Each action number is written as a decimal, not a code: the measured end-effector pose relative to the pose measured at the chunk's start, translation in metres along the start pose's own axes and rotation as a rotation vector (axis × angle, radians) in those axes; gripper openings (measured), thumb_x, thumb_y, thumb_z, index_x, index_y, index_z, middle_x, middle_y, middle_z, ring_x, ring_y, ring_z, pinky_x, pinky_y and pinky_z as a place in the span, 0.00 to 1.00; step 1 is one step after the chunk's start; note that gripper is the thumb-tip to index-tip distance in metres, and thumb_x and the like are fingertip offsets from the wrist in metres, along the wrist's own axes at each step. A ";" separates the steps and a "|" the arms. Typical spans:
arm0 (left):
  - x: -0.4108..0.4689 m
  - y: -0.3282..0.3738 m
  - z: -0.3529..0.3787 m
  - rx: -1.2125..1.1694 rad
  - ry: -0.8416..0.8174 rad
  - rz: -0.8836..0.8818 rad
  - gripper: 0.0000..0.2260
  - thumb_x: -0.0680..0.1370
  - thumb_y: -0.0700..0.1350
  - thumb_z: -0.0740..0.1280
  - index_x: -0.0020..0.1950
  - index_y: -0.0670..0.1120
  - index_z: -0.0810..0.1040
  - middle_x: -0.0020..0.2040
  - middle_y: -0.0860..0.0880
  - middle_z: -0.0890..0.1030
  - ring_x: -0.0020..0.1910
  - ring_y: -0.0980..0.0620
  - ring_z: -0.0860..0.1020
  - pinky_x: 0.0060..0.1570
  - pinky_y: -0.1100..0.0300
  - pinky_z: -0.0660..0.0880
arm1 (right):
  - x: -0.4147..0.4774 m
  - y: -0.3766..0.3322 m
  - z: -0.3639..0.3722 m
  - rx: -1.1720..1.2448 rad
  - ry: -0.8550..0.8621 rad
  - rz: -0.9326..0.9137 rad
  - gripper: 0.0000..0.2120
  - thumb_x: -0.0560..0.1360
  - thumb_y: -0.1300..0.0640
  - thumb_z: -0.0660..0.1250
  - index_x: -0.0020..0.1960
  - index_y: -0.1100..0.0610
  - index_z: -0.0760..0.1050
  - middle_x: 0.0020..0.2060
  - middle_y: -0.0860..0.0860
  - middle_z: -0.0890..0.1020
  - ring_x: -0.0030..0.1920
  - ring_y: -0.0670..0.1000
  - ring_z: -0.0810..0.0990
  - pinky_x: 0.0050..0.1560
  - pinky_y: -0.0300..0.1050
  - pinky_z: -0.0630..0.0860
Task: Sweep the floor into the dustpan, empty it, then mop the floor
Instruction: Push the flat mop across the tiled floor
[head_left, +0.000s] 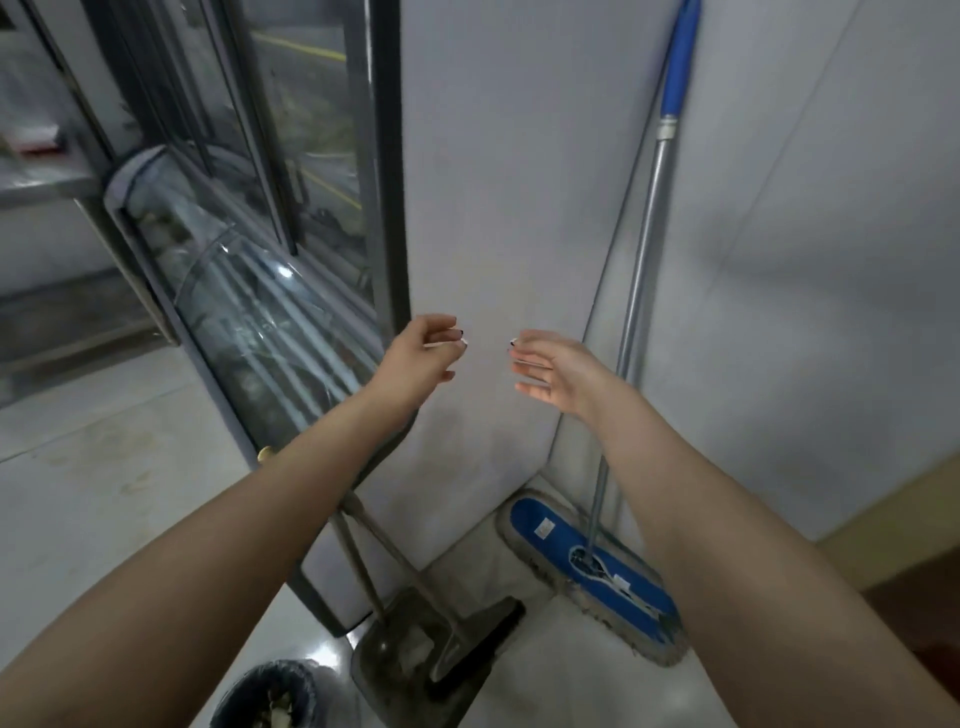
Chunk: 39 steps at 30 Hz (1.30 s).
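Fingers (530, 358) of our right hand (553, 371) lie loosely straight, our left hand's (423, 358) loosely curled, both empty at mid frame. The mop (641, 291) leans in the right corner, dustpan (395, 649) and broom (498, 623) lower centre, bin (260, 675) with rubbish below. We judge sweeping and emptying done, mopping left. The mop's white tag (544, 528) is unreadable.
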<state>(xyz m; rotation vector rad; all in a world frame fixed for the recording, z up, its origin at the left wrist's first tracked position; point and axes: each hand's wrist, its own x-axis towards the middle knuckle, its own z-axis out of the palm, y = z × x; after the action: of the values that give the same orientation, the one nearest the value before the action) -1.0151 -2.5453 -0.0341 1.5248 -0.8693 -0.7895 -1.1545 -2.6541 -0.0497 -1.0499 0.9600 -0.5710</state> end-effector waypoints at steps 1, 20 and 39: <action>-0.001 0.005 0.013 -0.014 0.003 0.005 0.14 0.77 0.37 0.66 0.62 0.44 0.72 0.54 0.49 0.76 0.52 0.53 0.75 0.50 0.57 0.76 | -0.003 -0.005 -0.014 0.007 0.007 -0.029 0.09 0.75 0.62 0.67 0.53 0.53 0.72 0.44 0.50 0.78 0.49 0.50 0.77 0.41 0.43 0.76; 0.023 0.069 0.231 -0.128 0.001 0.013 0.14 0.77 0.35 0.64 0.62 0.43 0.71 0.56 0.47 0.76 0.53 0.52 0.75 0.55 0.54 0.75 | -0.028 -0.102 -0.234 0.001 0.073 -0.252 0.20 0.73 0.64 0.69 0.64 0.56 0.71 0.55 0.53 0.78 0.59 0.51 0.76 0.56 0.47 0.75; 0.281 0.022 0.310 -0.200 0.012 -0.072 0.10 0.78 0.38 0.64 0.59 0.44 0.73 0.56 0.47 0.78 0.50 0.51 0.77 0.58 0.53 0.75 | 0.249 -0.184 -0.257 -0.237 0.153 -0.193 0.15 0.71 0.56 0.71 0.55 0.52 0.71 0.51 0.49 0.73 0.54 0.51 0.74 0.60 0.44 0.69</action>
<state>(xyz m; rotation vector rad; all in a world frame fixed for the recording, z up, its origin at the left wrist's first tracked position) -1.1437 -2.9432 -0.0536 1.3883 -0.7073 -0.8920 -1.2493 -3.0444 -0.0211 -1.3357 1.0864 -0.7171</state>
